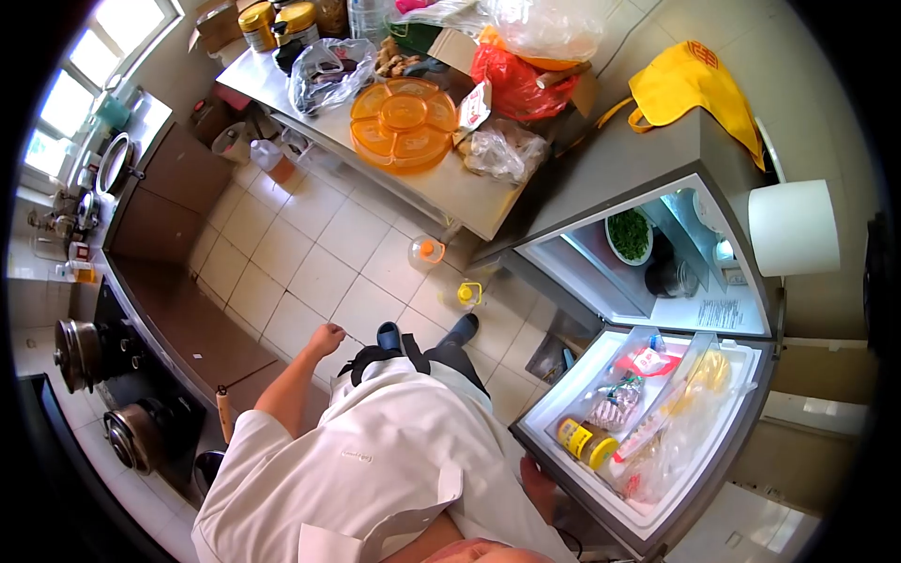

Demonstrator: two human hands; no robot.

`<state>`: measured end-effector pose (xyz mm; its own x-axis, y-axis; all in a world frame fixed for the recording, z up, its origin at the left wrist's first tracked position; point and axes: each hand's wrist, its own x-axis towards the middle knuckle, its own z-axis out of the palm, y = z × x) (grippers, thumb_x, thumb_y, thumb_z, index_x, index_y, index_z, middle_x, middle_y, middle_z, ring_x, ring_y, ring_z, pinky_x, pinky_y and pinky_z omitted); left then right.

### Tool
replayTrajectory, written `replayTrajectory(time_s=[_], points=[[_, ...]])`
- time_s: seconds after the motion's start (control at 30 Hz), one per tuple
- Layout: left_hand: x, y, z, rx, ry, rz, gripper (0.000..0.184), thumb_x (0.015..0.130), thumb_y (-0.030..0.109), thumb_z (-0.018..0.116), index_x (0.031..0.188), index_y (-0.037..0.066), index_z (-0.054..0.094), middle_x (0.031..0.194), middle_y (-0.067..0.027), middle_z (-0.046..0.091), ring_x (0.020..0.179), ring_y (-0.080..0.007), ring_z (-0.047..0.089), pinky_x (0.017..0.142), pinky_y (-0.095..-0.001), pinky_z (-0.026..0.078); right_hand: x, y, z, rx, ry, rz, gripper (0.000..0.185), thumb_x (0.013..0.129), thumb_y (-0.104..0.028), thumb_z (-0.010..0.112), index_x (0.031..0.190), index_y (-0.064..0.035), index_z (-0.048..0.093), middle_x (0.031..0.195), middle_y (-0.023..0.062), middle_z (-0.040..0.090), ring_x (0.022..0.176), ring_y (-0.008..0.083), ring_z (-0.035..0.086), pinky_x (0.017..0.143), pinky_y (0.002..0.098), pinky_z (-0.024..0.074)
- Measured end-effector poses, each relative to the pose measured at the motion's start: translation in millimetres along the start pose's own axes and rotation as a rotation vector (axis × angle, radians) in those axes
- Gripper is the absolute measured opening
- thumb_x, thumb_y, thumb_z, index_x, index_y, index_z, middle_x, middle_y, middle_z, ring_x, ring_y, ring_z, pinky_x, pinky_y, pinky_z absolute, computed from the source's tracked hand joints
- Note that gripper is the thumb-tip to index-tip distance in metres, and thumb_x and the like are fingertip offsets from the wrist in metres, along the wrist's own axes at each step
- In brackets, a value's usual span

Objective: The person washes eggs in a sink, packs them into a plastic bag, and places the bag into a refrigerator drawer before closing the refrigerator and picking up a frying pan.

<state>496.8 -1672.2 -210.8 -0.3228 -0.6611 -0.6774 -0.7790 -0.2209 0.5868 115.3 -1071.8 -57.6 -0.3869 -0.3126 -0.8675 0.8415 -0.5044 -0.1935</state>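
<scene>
My left hand (327, 340) hangs beside my body above the tiled floor, its fingers curled in and nothing visible in them. Low on the right, my right hand (538, 486) is at the outer edge of the open fridge door (648, 537); its fingers are hidden, so whether it grips the door cannot be seen. On the door's shelves are a jar with a yellow lid (587, 441), a bagged item (615, 402), a red and white packet (649, 360) and clear plastic bags (671, 450). Inside the fridge stand a bowl of chopped greens (629, 235) and a dark jar (671, 278).
A metal table (479, 211) ahead holds an orange compartment tray (404, 113), a red bag (516, 80) and clear bags. Bottles with an orange cap (427, 251) and yellow cap (466, 294) stand on the floor. Pots (136, 436) sit on the left stove.
</scene>
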Motion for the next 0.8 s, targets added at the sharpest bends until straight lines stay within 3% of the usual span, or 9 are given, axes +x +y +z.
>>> replayTrajectory(time_s=[0.13,0.23,0.33,0.4,0.5,0.6,0.67,0.8], points=[[-14.8,-25.4,-14.1,-0.057,0.037,-0.070,0.035,0.084,0.031,0.064,0.102,0.002,0.072,0.084,-0.0118,0.072,0.078,-0.0227,0.069,0.074,-0.0367,0.054,60.1,25.5,20.3,0.018,-0.060,0.124,0.045,0.091,-0.041,0.052,0.122,-0.0088,0.061,0.119,0.0154,0.063,0.111,0.0370,0.058,0.101,0.0562,0.0406],[-15.8,-61.1,-16.8,-0.149,0.091,-0.092,0.035,0.085,0.031,0.064,0.103,0.002,0.071,0.084,-0.0107,0.072,0.075,-0.0197,0.068,0.072,-0.0353,0.054,89.0,46.1,63.6,0.042,0.037,0.250,0.044,0.093,-0.041,0.047,0.117,-0.0079,0.062,0.113,0.0151,0.064,0.103,0.0367,0.060,0.100,0.0547,0.0418],[-41.5,-73.5,-30.0,-0.225,0.110,-0.131,0.033,0.087,0.029,0.063,0.102,0.001,0.071,0.084,-0.0089,0.071,0.073,-0.0172,0.067,0.070,-0.0336,0.053,133.2,66.2,90.9,0.015,0.196,0.264,0.042,0.094,-0.041,0.044,0.113,-0.0079,0.063,0.105,0.0141,0.063,0.096,0.0344,0.060,0.098,0.0536,0.0427],[-58.7,-77.7,-37.9,-0.284,0.130,-0.197,0.031,0.087,0.026,0.063,0.102,0.000,0.071,0.083,-0.0079,0.071,0.071,-0.0163,0.065,0.068,-0.0322,0.053,163.4,75.6,108.3,0.026,0.172,0.282,0.044,0.094,-0.042,0.045,0.121,-0.0101,0.059,0.107,0.0156,0.062,0.101,0.0390,0.059,0.092,0.0567,0.0464],[-80.1,-93.3,-44.8,-0.371,0.150,-0.282,0.027,0.088,0.022,0.062,0.102,0.000,0.070,0.082,-0.0070,0.070,0.069,-0.0158,0.064,0.065,-0.0306,0.053,188.4,99.7,155.6,-0.149,0.155,0.254,0.042,0.092,-0.043,0.049,0.112,-0.0089,0.062,0.102,0.0134,0.063,0.085,0.0331,0.063,0.088,0.0510,0.0520],[-87.9,-121.9,-37.4,-0.462,0.163,-0.330,0.026,0.089,0.021,0.062,0.102,0.001,0.070,0.082,-0.0067,0.069,0.068,-0.0154,0.064,0.061,-0.0301,0.052,179.9,124.4,229.0,-0.112,0.172,0.239,0.042,0.093,-0.042,0.050,0.112,-0.0072,0.062,0.104,0.0141,0.063,0.090,0.0329,0.062,0.088,0.0509,0.0517],[-92.4,-125.6,-29.4,-0.502,0.165,-0.358,0.025,0.089,0.021,0.061,0.103,0.001,0.069,0.082,-0.0063,0.069,0.068,-0.0149,0.064,0.058,-0.0298,0.051,183.4,135.9,262.0,-0.118,0.071,0.161,0.051,0.091,-0.048,0.048,0.118,-0.0067,0.058,0.111,0.0170,0.058,0.096,0.0331,0.059,0.092,0.0506,0.0485],[-110.0,-116.0,-19.0,-0.549,0.165,-0.403,0.024,0.091,0.023,0.061,0.105,0.004,0.069,0.083,-0.0048,0.069,0.067,-0.0137,0.064,0.053,-0.0288,0.048,203.8,144.3,316.2,-0.049,0.016,0.134,0.063,0.087,-0.057,0.046,0.117,-0.0029,0.059,0.110,0.0197,0.059,0.097,0.0363,0.059,0.094,0.0516,0.0469]])
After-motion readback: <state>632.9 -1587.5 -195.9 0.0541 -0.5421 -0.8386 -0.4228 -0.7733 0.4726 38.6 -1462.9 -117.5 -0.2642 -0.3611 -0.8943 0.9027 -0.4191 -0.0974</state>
